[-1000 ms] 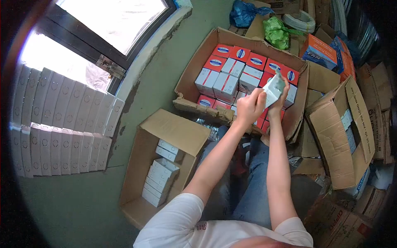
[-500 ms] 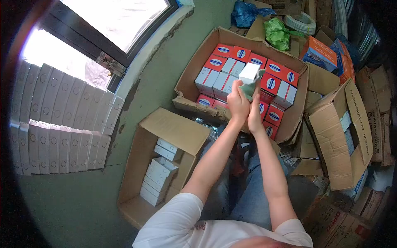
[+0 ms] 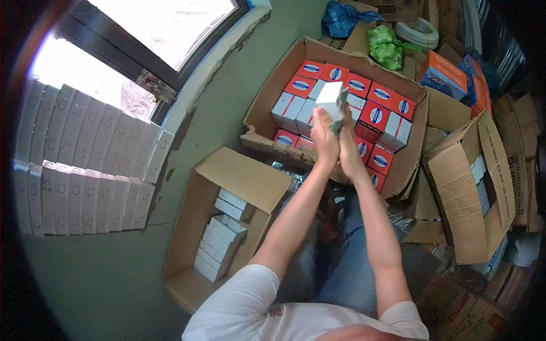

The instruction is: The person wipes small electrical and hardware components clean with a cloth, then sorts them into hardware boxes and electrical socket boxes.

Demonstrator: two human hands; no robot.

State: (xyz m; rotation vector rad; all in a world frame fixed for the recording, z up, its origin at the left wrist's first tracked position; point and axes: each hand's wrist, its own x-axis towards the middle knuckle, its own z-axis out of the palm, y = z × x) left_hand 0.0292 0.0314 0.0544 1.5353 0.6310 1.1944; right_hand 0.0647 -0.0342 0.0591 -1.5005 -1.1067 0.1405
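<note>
My left hand (image 3: 325, 139) is closed round the lower part of a white plastic box (image 3: 330, 94), which looks like the electrical boxes nearby. Against the right side of that box my right hand (image 3: 348, 149) presses a grey-green cloth (image 3: 342, 108); its fingers are stretched upward, partly hidden by the cloth. Both hands are over a large open carton (image 3: 260, 102) filled with red-and-white small boxes (image 3: 374, 115). To the lower left, a second open carton (image 3: 185, 238) holds several white boxes (image 3: 219, 241) like the one in my hand.
White boxes (image 3: 85, 193) are stacked in two rows along the window ledge at left. Green plastic bag (image 3: 385, 46), blue bag (image 3: 343, 20) and a coil of white tubing (image 3: 418, 34) lie at the back. An opened carton (image 3: 458, 199) and flattened cardboard crowd the right.
The white box and both hands have shifted slightly left, and the right hand has slid up along the box with the cloth. The view has moved a little.
</note>
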